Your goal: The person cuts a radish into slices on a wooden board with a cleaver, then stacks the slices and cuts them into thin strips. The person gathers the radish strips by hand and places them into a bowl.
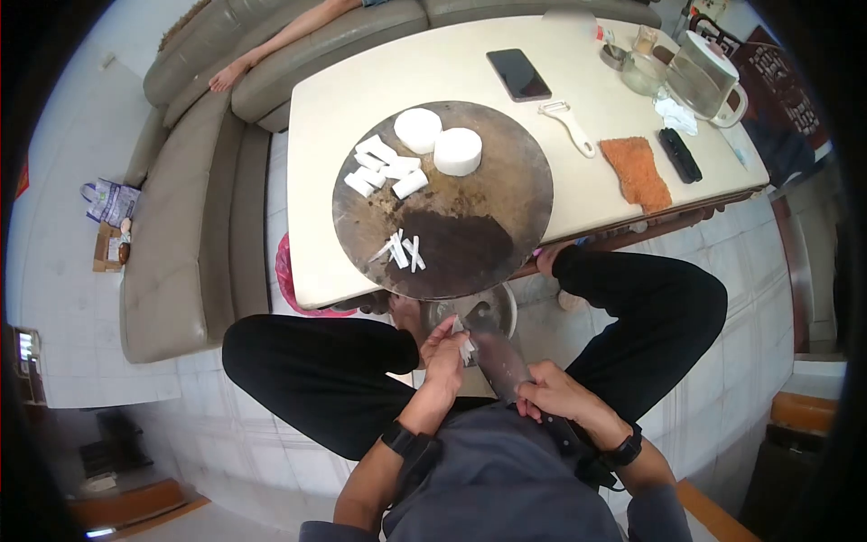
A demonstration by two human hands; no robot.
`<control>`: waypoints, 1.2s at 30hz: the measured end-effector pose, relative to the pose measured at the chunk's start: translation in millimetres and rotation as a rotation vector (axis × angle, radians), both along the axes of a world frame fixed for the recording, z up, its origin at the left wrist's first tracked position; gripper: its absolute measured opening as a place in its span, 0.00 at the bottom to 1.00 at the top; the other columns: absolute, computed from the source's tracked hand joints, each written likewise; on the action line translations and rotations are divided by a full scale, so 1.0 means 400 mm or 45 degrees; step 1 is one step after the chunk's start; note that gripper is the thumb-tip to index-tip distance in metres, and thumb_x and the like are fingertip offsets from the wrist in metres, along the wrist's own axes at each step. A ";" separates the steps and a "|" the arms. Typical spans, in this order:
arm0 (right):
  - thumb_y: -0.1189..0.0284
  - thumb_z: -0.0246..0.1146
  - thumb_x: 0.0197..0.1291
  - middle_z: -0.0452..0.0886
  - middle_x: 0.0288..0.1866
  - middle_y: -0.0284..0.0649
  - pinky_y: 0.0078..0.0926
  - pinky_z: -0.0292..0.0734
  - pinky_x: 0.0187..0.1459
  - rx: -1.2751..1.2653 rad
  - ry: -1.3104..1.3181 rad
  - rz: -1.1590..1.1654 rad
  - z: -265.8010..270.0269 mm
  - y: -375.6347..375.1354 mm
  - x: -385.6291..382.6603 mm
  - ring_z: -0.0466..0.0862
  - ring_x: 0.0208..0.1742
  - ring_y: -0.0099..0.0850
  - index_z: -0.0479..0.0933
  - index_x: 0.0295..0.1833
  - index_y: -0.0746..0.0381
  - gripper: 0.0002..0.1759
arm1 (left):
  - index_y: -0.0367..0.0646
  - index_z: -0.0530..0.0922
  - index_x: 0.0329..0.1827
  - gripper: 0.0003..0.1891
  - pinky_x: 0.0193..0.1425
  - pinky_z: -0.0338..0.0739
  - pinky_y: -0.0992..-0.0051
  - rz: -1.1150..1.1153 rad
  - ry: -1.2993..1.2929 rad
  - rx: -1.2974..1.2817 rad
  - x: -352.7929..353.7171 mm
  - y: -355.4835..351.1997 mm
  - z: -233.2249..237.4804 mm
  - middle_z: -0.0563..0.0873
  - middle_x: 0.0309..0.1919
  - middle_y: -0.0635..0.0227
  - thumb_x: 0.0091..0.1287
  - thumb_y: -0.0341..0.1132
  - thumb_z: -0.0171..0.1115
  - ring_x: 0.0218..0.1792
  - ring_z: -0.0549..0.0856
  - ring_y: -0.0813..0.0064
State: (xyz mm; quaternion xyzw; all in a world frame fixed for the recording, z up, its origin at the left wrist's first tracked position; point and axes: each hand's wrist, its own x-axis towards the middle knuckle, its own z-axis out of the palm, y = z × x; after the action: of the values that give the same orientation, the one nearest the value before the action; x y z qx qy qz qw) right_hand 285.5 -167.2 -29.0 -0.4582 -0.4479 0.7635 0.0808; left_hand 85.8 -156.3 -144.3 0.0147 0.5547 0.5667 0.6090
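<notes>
My left hand [444,350] is closed round several thin white strips [466,347], below the table's front edge. In my right hand [547,392] is the handle end of a wide cleaver [499,361], its blade beside the strips. Beneath both hands is a bowl [498,312], partly hidden. The round cutting board [506,199] holds two thick white discs, one of them a white round piece [458,152], several white chunks [410,183] and a few thin sticks [398,249] on its near side, next to a dark wet patch.
On the table [316,253] lie a phone [519,74], a peeler [569,128], an orange cloth [637,173] and a black case [679,155]. A clear pitcher [698,79] stands at the back right. Another person's leg [289,41] rests on the sofa [185,226].
</notes>
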 end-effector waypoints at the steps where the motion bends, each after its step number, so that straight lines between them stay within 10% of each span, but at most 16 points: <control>1: 0.74 0.52 0.66 0.79 0.23 0.42 0.25 0.73 0.22 -0.023 -0.023 -0.037 -0.004 0.001 -0.001 0.77 0.20 0.24 0.74 0.33 0.72 0.12 | 0.31 0.75 0.55 0.19 0.53 0.80 0.72 -0.012 0.043 0.015 -0.002 -0.002 -0.026 0.84 0.44 0.58 0.60 0.13 0.57 0.43 0.84 0.69; 14: 0.78 0.53 0.63 0.80 0.25 0.46 0.25 0.74 0.20 -0.161 -0.107 -0.376 -0.062 0.010 0.037 0.77 0.19 0.25 0.71 0.40 0.74 0.08 | 0.39 0.81 0.45 0.10 0.46 0.79 0.73 0.264 0.132 -0.478 -0.066 0.024 -0.245 0.85 0.45 0.63 0.63 0.19 0.58 0.42 0.84 0.68; 16: 0.78 0.53 0.62 0.80 0.25 0.47 0.25 0.74 0.20 -0.143 -0.055 -0.423 -0.079 0.007 0.045 0.77 0.19 0.25 0.71 0.41 0.75 0.09 | 0.37 0.73 0.63 0.19 0.73 0.59 0.58 0.196 0.012 -0.257 -0.106 -0.001 -0.313 0.80 0.57 0.62 0.69 0.26 0.56 0.62 0.75 0.62; 19: 0.78 0.53 0.62 0.80 0.25 0.46 0.25 0.73 0.20 -0.184 -0.055 -0.487 -0.073 0.012 0.045 0.78 0.19 0.24 0.71 0.41 0.75 0.09 | 0.42 0.81 0.43 0.11 0.45 0.79 0.73 0.282 0.185 -0.266 -0.041 0.033 -0.170 0.87 0.42 0.66 0.63 0.18 0.56 0.42 0.85 0.70; 23: 0.77 0.54 0.64 0.79 0.25 0.43 0.21 0.72 0.20 -0.211 -0.093 -0.486 -0.069 0.022 0.046 0.75 0.18 0.22 0.71 0.43 0.72 0.08 | 0.39 0.80 0.51 0.12 0.56 0.79 0.63 0.228 0.251 -0.267 -0.031 0.043 -0.122 0.85 0.48 0.63 0.68 0.20 0.55 0.47 0.85 0.66; 26: 0.76 0.54 0.63 0.79 0.25 0.43 0.21 0.72 0.19 -0.242 -0.078 -0.526 -0.077 0.029 0.050 0.74 0.18 0.22 0.71 0.42 0.71 0.07 | 0.39 0.82 0.47 0.12 0.45 0.84 0.70 0.160 0.248 -0.274 -0.032 0.049 -0.078 0.87 0.43 0.64 0.66 0.17 0.56 0.39 0.86 0.70; 36: 0.77 0.56 0.62 0.78 0.24 0.43 0.25 0.71 0.18 -0.298 0.018 -0.814 -0.106 -0.008 0.120 0.73 0.17 0.24 0.73 0.37 0.69 0.06 | 0.37 0.85 0.45 0.08 0.44 0.80 0.79 -1.014 0.757 0.376 -0.076 0.059 0.358 0.87 0.39 0.67 0.63 0.23 0.68 0.38 0.86 0.77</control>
State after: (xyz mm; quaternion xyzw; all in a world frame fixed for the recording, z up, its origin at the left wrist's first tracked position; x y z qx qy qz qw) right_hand 333.4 -170.4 -71.3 -0.5762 -0.1905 0.7489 0.2661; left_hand 55.5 -132.6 -1.1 0.4710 0.5694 0.3343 0.5849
